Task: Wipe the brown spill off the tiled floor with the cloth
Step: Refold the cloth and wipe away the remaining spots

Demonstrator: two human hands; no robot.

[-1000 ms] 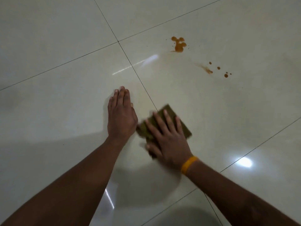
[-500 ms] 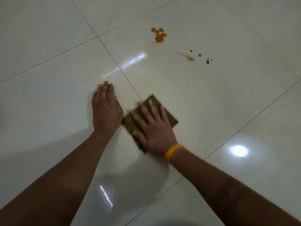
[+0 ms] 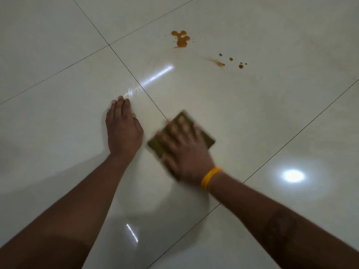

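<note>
On the glossy pale tiled floor point(image 3: 252, 117), our right hand point(image 3: 186, 152) pressed spread fingers on the folded olive-green cloth point(image 3: 204, 135); our left hand point(image 3: 122, 129) lay flat beside. The brown spill point(image 3: 181, 40) stayed well apart.

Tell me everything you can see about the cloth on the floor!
The cloth is a small, flat, olive-green square, a bit blurry. It looks folded, though that is hard to tell. It lies flat on the shiny pale tiled floor, right beside a dark tile seam. The right hand presses on it with spread, straight fingers, covering most of it, so only its corners and edges show. It lies well short of the brown spill, not touching it.
</note>
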